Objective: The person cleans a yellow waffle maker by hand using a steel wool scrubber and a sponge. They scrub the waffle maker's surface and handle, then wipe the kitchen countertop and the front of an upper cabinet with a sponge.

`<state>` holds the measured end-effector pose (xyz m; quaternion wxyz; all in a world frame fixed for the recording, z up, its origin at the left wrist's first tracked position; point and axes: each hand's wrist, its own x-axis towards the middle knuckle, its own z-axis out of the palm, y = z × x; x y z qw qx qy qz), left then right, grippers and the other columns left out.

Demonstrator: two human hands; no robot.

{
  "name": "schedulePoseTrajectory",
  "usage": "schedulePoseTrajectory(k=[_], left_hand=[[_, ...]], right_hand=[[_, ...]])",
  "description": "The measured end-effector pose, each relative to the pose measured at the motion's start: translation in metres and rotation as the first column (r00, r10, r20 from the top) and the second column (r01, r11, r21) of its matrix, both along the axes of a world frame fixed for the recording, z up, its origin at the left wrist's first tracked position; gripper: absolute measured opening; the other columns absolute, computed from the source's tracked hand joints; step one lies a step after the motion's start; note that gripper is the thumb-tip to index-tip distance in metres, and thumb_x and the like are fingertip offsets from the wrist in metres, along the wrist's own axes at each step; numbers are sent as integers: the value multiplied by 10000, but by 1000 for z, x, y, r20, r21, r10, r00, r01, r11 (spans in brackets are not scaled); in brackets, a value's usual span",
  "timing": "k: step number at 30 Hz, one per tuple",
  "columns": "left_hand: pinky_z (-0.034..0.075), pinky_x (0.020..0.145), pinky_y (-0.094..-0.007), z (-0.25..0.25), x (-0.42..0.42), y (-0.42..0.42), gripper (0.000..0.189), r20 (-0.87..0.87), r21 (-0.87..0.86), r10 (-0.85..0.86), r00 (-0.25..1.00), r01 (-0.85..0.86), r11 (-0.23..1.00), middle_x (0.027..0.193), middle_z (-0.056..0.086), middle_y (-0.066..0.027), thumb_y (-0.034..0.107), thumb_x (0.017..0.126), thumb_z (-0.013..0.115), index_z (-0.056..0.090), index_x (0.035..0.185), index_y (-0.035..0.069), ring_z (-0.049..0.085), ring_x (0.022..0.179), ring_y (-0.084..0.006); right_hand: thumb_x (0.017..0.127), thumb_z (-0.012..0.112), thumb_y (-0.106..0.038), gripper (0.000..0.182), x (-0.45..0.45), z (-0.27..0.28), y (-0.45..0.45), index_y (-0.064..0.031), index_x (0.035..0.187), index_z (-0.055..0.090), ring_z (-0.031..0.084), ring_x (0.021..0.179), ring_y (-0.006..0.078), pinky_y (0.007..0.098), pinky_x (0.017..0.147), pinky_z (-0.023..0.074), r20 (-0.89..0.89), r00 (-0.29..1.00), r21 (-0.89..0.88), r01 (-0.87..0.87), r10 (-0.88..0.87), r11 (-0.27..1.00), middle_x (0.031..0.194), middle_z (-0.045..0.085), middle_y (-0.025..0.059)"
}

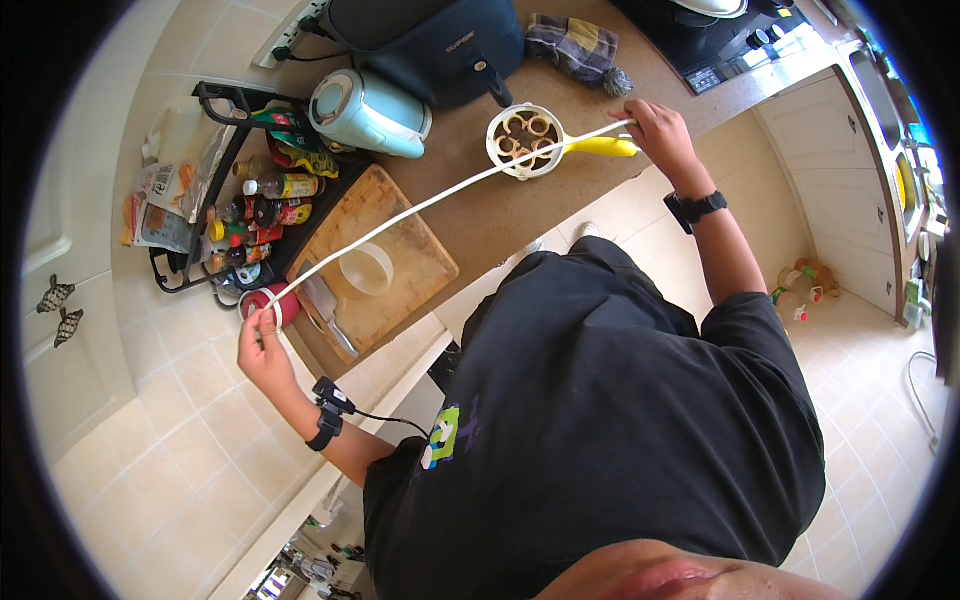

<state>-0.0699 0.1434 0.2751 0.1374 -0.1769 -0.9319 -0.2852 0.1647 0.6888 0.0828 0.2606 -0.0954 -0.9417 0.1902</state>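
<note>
A white cord (409,212) is drawn nearly straight between my two hands, slanting above the counter. My left hand (266,352) pinches its lower end, close to a red round object with a white rim (281,306). At the other end, my right hand (660,135) grips the cord beyond the counter's front edge. Under the cord sits a round white-rimmed pan (558,131) with ring shapes inside and a yellow handle (600,147). A wooden cutting board (405,259) carries a translucent bowl (367,268) and a kitchen knife (324,304).
A dark air fryer (427,45) and a light-blue electric kettle (367,112) stand behind the board. Bottles crowd a black rack (225,120) at left. A checked cloth (574,45) lies near the black cooktop (705,45). Plastic bottles (799,292) rest on the floor at right.
</note>
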Motion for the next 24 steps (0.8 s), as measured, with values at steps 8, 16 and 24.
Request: schedulePoseTrajectory(k=[8,16,24], left_hand=[[508,716,-286,-18,-9,-12,242,-29,-65,14,999,-16,998,895,704,-106,227,932,661,687,975,-10,631,790,-156],[497,683,-336,-24,4,-10,182,-216,-188,30,976,-72,980,894,688,-104,226,920,657,712,988,66,630,786,-242],[502,691,-382,-25,48,-26,242,-375,-266,351,858,-462,846,904,707,-100,310,924,633,718,993,95,647,801,-265]], right_hand=[[844,698,-189,161,20,-27,15,-89,891,581,645,768,266,361,665,523,-79,990,64,126,-121,990,805,647,67],[866,689,-223,169,17,-42,31,-97,836,580,632,751,255,359,656,514,-124,964,88,245,-234,965,767,633,62],[864,679,-236,141,15,-75,37,-127,837,594,619,746,252,377,670,495,-73,932,77,359,-354,930,760,624,53]])
